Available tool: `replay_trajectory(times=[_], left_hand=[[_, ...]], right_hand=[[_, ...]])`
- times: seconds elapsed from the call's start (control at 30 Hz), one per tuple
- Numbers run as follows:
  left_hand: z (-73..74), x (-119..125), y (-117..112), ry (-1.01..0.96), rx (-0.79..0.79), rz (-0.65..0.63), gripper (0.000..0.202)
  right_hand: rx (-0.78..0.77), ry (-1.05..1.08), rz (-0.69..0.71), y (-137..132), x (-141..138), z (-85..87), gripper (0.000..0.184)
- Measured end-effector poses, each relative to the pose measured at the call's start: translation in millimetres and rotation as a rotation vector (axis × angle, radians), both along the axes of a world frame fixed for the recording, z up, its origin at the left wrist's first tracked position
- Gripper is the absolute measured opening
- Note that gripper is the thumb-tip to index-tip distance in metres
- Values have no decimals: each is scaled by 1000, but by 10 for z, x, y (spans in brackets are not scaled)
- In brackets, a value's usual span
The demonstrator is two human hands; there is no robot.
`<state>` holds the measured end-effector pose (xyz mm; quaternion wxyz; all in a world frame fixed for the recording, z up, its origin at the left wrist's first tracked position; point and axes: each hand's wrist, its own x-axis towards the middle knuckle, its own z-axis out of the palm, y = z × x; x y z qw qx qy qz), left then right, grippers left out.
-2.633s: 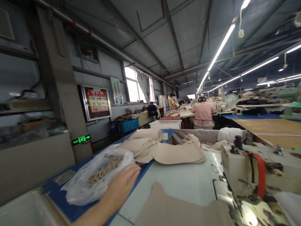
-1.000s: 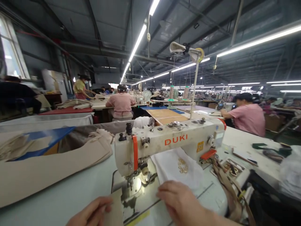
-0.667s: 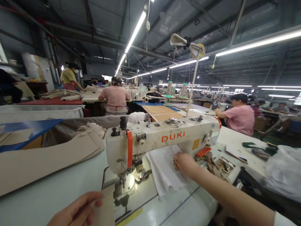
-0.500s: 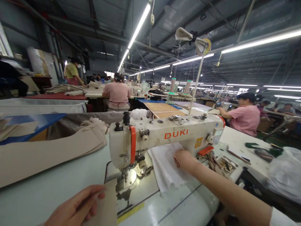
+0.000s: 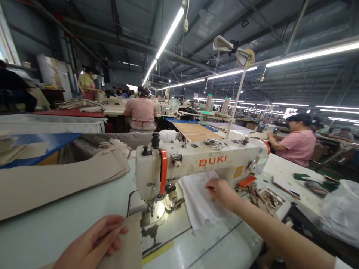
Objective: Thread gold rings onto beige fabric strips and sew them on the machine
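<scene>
My left hand (image 5: 97,241) is at the lower left, fingers bent and thumb pressed against them, closed on a flat beige fabric piece (image 5: 131,243). That piece lies just in front of the needle area of a white sewing machine (image 5: 185,166). Under the machine's arm, a white cloth (image 5: 193,200) is spread over the bed and hangs toward the front. Over this cloth is my right hand (image 5: 223,192), its fingers curled into a pinch. Whatever lies between those fingertips is too small to make out.
A stack of beige panels (image 5: 70,183) covers the table's left side. Right of the machine are a tray of small parts (image 5: 272,200) and a white plastic bag (image 5: 340,209). A thread stand (image 5: 237,97) rises behind. Co-workers sit ahead (image 5: 141,110) and right (image 5: 298,140).
My right hand has shifted slightly left and lifted a little over the white cloth, its fingers less tucked under. My left hand stays by the beige piece. The view has moved slightly.
</scene>
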<state>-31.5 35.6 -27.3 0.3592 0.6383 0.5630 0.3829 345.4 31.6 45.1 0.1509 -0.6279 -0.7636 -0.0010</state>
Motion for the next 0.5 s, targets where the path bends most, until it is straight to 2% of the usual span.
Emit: replay_trajectory(times=[0.1,0.17,0.23,0.33,0.5], left_hand=[[226,67,-125,43,6,-42,30],[349,111,-202,113,61,-32,30],[407,145,-265,159,127,-40,28],[377,166,-358,223,295,-74,22],[285,178,-538,351,727,-184,18]], right_hand=[[46,136,81,-182,-166,42,26],[68,240,169,-305,-317,57,24],[88,425,275,-416,-499,53,22],[74,753,367,-523,-807,-20,18],[-62,1095,329,-487,-1299,-296,10]])
